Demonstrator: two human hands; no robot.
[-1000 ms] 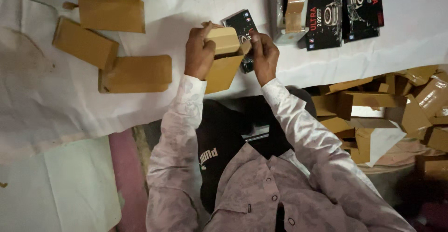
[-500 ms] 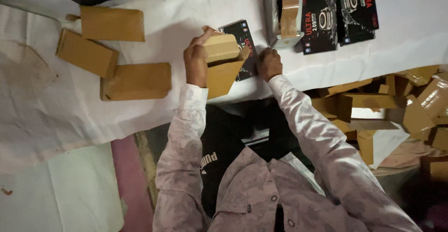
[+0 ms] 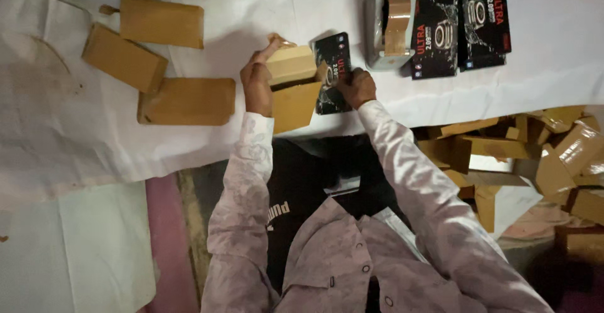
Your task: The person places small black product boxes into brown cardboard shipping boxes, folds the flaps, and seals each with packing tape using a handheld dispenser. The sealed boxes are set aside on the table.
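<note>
3 flat brown cartons (image 3: 157, 61) lay on the white-covered bench (image 3: 75, 130), well to the far side of the left hand, 2 of them overlapping at a corner.

The left hand (image 3: 257, 81) was clamped on the open brown carton (image 3: 293, 86), fingers curled over its raised top flap, the carton's lower end hanging past the bench edge toward the person.

The small black product box (image 3: 332, 71) sat just beside the carton's open mouth, between the 2 hands, touching the carton. The right hand (image 3: 356, 86) was closed on the box's lower right edge. Compared with 1 second earlier, this hand had dropped from the carton's upper corner to the box's near edge, and the box lay flatter against the bench; judged, the box was being lined up at the opening, not yet inside.

Beyond the right hand stood a grey tape dispenser (image 3: 390, 20) with a brown roll, then 2 larger black boxes (image 3: 462, 23) side by side. Below the bench edge, to the right, loose brown cartons (image 3: 541, 156) were heaped.
</note>
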